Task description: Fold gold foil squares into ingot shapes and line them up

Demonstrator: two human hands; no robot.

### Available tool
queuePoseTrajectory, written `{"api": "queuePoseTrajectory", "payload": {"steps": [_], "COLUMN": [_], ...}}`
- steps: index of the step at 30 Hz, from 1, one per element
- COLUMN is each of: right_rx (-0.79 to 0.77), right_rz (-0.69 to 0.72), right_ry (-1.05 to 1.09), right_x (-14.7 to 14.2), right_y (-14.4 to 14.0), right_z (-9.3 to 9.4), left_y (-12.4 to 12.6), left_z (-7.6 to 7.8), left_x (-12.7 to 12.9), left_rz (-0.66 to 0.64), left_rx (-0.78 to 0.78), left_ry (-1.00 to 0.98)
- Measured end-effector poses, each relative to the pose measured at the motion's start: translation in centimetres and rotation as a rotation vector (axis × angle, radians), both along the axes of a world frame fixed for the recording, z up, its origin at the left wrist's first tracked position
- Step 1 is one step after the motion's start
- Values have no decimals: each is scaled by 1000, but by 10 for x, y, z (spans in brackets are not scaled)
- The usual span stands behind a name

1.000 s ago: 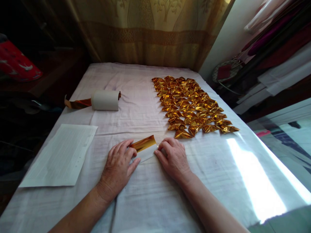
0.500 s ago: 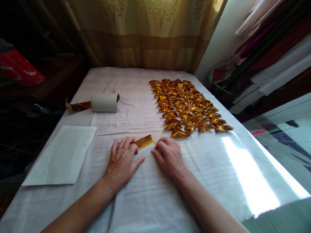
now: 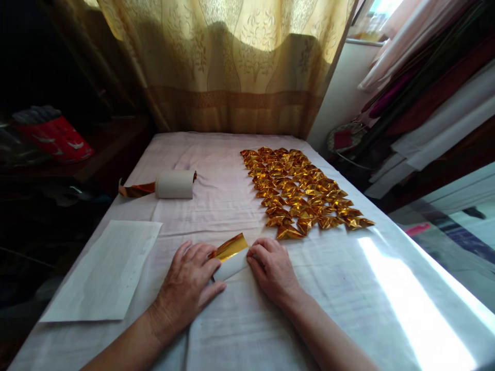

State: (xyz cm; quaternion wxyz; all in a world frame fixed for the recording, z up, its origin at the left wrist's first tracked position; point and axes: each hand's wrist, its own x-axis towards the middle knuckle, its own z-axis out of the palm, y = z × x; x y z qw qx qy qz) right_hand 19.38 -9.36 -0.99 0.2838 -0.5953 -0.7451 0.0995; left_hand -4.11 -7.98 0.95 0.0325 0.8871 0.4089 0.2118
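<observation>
A small sheet of gold foil paper lies on the cloth between my hands, partly folded so that a white strip of its back faces up along the near side. My left hand holds down its left end, fingers over the paper and thumb at the near edge. At the right end, my right hand pinches the corner between thumb and fingers. Beyond my right hand stand several folded gold foil ingots, set close together in rows.
A white cardboard roll with a copper-coloured foil strip sticking out lies at the back left. Nearer on the left is a flat white paper sheet. A curtain hangs behind the table, and clothes hang at the right.
The view has tilted up, so everything sits lower in the picture. More of the white folded strip shows between my hands, which stay at both ends of the foil paper.
</observation>
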Motion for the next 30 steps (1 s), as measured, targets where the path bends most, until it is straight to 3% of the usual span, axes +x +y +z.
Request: {"api": "queuePoseTrajectory", "payload": {"steps": [5, 9, 17, 22, 27, 30], "right_rx": [48, 45, 133, 182, 221, 228], "right_rz": [-34, -32, 54, 103, 81, 6], "right_ry": [-119, -136, 127, 277, 332, 372], "right_x": [-11, -16, -8, -9, -10, -12], "right_y": [19, 29, 22, 22, 19, 16], "right_z": [-1, 1, -5, 7, 17, 18], "left_y": [18, 30, 26, 27, 23, 20], "left_z": [-4, -5, -13, -10, -2, 2], "left_x": [-3, -3, -7, -7, -6, -4], "left_rz": [80, 129, 35, 44, 174, 155], "left_rx": [53, -7, -6, 12, -261, -427], "left_ry": [18, -8, -148, -309, -498, -547]}}
